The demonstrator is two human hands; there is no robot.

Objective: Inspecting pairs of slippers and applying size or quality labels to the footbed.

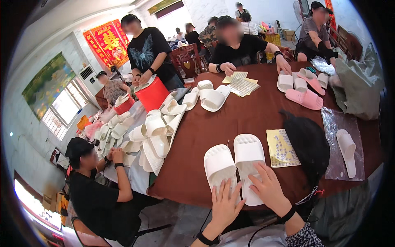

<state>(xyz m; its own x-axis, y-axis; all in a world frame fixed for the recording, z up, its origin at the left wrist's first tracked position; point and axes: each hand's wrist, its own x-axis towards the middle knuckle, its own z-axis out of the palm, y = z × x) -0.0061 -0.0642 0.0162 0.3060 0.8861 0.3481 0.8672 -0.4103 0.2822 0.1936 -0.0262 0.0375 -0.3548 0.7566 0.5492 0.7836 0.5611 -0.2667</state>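
Observation:
Two white slide slippers lie side by side on the brown-covered table in front of me, toes pointing away. On the heel part of the left slipper [219, 164] rests my left hand [226, 201], its fingers stretched out. My right hand [266, 185] lies across the footbed of the right slipper [249, 150], with the fingers spread. Neither hand grips anything. Just right of the slippers is a yellow sticker sheet [284, 148], partly covered by a black cap-like cloth item [306, 144].
A clear plastic bag [341, 164] with a white slipper [347, 152] lies at the right. White slippers [156, 127] are heaped at the left. Across the table, a person's hands are near sticker sheets [242, 84] and pink slippers [304, 99]. Another person [98, 189] sits at the left.

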